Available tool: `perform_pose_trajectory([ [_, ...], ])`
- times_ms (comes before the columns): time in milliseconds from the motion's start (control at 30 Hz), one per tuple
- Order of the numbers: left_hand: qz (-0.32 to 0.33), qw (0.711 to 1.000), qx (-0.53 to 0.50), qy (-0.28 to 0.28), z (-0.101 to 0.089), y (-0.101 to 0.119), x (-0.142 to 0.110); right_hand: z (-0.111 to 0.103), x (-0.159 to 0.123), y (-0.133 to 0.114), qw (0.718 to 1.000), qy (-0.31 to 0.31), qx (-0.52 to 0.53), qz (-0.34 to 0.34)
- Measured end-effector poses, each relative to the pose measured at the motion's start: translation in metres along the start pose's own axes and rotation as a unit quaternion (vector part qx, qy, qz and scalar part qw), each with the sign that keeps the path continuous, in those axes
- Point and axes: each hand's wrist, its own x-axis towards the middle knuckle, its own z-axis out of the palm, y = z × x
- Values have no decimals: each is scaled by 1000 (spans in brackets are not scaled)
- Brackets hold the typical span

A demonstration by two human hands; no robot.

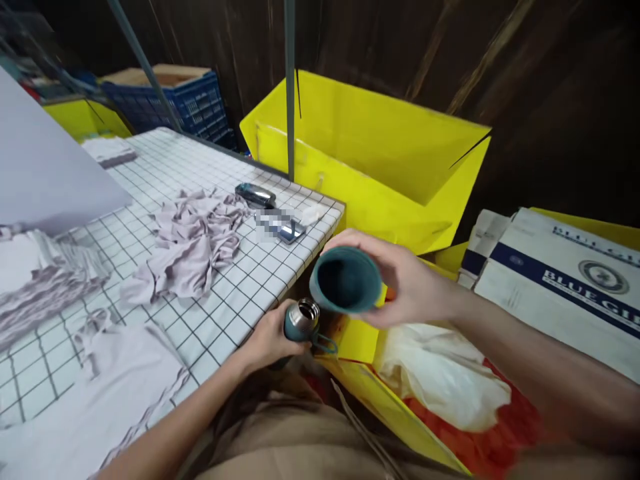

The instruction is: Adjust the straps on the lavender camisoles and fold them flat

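Dark brown, streaked panels (370, 47) stand beyond the hands, behind a table (150, 157) covered in white cloth with a black grid. At the table's near corner, the person's left hand (267, 340) is wrapped around a teal bottle with a shiny steel neck (300, 323), its mouth uncovered and a teal loop (326, 345) at its side. The person's right hand (407, 283), apart from the left, grips a round, hollow teal cup (346, 279), its opening turned toward the wearer. The cup is just beside the bottle's neck; whether they touch cannot be told.

On the table, beyond the left hand and to its left, lies a crumpled heap of pale lilac fabric (195, 247); nearer the forearm, a flatter pale lilac piece (120, 380) is spread out. Ahead of the left hand sits a dark, glossy, elongated object (255, 195). Beyond the right hand stands a large bright-yellow bin (365, 160). Below the right forearm, a crumpled whitish plastic bag (445, 380) lies against red material (480, 447).
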Motion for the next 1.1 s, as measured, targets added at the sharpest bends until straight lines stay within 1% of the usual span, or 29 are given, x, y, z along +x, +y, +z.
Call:
perform_pose_trajectory([
  [67, -8, 1000, 5, -19, 0, 2, 2, 4, -7, 53, 996, 6, -85, 41],
  [100, -12, 999, 14, -28, -2, 5, 5, 7, -10, 76, 990, 4, -130, 54],
  [133, -17, 999, 26, -37, -5, 8, 8, 9, -13, 96, 984, -11, -165, 60],
  [200, -34, 997, 47, -54, -11, 15, 14, 13, -16, 126, 973, -46, -214, 74],
  [267, -51, 994, 66, -71, -15, 20, 18, 17, -17, 142, 962, -83, -244, 89],
  [367, -76, 989, 84, -99, -19, 26, 21, 24, -17, 152, 953, -127, -254, 101],
  [467, -108, 982, 88, -125, -23, 32, 24, 31, -17, 155, 958, -146, -230, 95],
  [600, -150, 972, 87, -160, -28, 41, 28, 36, -15, 159, 968, -141, -188, 87],
  [733, -175, 963, 99, -179, -31, 46, 30, 36, -16, 161, 973, -135, -170, 77],
  [967, -180, 960, 93, -193, -32, 45, 32, 37, -17, 155, 976, -133, -155, 73],
  [1100, -182, 957, 89, -207, -34, 47, 32, 37, -17, 159, 979, -130, -144, 64],
])
